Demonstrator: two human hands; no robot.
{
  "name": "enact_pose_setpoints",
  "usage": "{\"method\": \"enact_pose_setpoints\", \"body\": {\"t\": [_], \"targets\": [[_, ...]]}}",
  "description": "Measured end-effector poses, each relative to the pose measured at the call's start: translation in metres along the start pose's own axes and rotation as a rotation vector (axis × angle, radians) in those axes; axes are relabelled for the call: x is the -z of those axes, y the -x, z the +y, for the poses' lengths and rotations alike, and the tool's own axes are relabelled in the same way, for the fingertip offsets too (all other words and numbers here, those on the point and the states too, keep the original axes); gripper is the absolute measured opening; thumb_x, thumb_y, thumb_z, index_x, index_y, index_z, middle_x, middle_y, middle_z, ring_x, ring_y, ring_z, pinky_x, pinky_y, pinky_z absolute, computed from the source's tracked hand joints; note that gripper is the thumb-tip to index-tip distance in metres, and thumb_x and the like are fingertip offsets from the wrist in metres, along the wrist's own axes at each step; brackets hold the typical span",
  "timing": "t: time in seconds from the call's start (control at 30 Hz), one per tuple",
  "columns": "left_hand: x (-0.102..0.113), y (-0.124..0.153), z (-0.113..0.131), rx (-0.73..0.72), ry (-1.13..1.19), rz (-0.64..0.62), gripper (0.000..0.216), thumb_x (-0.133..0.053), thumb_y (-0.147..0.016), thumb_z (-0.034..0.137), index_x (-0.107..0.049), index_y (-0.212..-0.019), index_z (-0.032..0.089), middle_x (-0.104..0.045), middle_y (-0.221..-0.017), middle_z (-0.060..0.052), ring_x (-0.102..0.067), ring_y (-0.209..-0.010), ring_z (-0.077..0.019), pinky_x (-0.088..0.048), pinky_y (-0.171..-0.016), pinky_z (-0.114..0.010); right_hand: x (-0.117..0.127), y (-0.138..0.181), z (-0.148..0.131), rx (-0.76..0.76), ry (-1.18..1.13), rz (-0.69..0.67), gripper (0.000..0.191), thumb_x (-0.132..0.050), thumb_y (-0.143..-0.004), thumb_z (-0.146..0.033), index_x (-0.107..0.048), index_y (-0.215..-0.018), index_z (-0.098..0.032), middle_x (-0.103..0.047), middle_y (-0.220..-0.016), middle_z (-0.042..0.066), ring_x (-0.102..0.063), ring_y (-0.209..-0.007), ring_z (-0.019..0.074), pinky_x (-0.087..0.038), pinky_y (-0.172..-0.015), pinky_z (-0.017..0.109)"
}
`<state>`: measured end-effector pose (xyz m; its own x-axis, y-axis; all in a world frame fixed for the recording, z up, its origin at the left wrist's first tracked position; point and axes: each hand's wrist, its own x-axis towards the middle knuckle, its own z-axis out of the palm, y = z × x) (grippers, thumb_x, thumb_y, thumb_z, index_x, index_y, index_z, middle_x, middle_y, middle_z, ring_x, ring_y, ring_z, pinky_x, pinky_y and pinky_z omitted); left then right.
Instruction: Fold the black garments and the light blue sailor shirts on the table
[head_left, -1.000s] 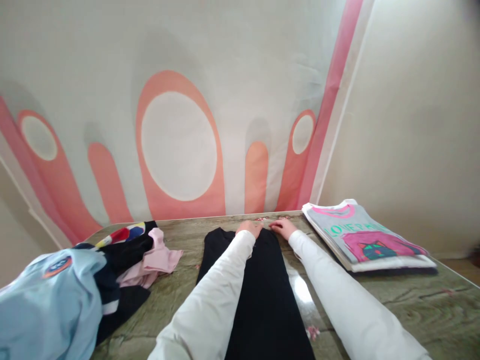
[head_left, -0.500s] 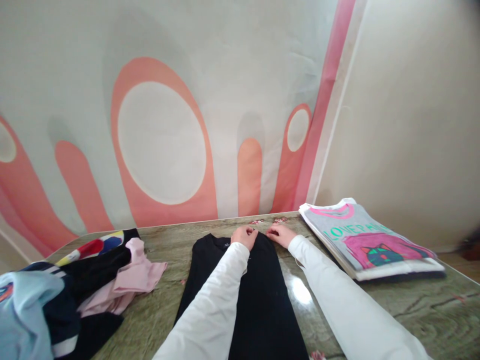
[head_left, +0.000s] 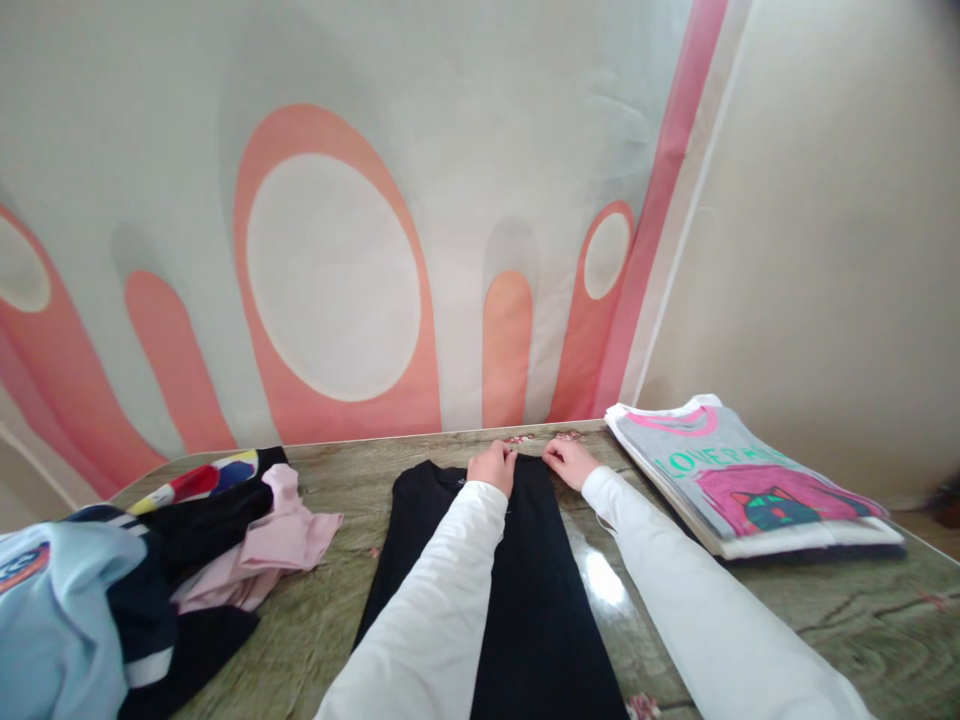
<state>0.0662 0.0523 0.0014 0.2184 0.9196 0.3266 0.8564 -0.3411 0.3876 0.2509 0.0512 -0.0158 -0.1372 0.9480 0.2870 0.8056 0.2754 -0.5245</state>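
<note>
A black T-shirt (head_left: 536,590) lies lengthwise on the table in front of me, its neckline at the far end and its sides folded in. My left hand (head_left: 492,468) pinches the shirt's top edge just right of the collar. At the far right shoulder corner, my right hand (head_left: 568,463) has its fingertips closed on the fabric. My left forearm, in a white sleeve, crosses over the shirt and covers part of its middle.
Left on the wood-patterned table (head_left: 315,630) is a loose heap of clothes, with a light blue garment (head_left: 67,600) and a pink garment (head_left: 289,535). A stack of folded shirts (head_left: 697,470) sits at the right. A patterned wall (head_left: 337,280) rises behind.
The shirt's top edge at the right shoulder now looks straighter and pulled up between my hands. Both hands stay at nearly the same spots; the view has shifted slightly.
</note>
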Motion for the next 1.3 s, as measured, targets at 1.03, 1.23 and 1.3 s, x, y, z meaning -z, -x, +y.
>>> {"method": "enact_pose_setpoints", "body": {"t": [1.03, 1.23, 1.3], "targets": [[0.084, -0.003, -0.06, -0.01, 0.017, -0.555, 0.013, -0.074, -0.048, 0.02, -0.064, -0.056, 0.019, -0.063, -0.059, 0.001, -0.059, -0.06, -0.0159, -0.045, -0.06, -0.023, -0.034, 0.034, -0.064, 0.154, 0.271, -0.189, 0.057, -0.026, -0.086, -0.052, -0.031, -0.133, -0.02, -0.032, -0.138, 0.007, -0.024, -0.128, 0.0229, -0.018, -0.103, 0.043], [0.104, 0.008, -0.111, -0.014, 0.036, -0.231, 0.015, -0.057, -0.072, 0.025, -0.063, -0.085, 0.02, -0.062, -0.096, -0.004, -0.054, -0.095, -0.0195, -0.039, -0.085, -0.029, -0.032, 0.033, -0.062, 0.137, 0.283, -0.22, 0.061, -0.021, -0.085, -0.055, -0.028, -0.135, -0.02, -0.028, -0.14, 0.005, -0.021, -0.129, 0.0235, -0.015, -0.104, 0.043], [0.104, 0.013, -0.13, -0.02, 0.06, -0.197, 0.021, -0.053, -0.076, 0.031, -0.061, -0.091, 0.019, -0.062, -0.096, -0.005, -0.055, -0.092, -0.0183, -0.041, -0.083, -0.028, -0.033, 0.033, -0.062, 0.138, 0.288, -0.218, 0.061, -0.02, -0.085, -0.055, -0.029, -0.135, -0.02, -0.028, -0.14, 0.005, -0.021, -0.129, 0.0234, -0.015, -0.104, 0.044]]}}
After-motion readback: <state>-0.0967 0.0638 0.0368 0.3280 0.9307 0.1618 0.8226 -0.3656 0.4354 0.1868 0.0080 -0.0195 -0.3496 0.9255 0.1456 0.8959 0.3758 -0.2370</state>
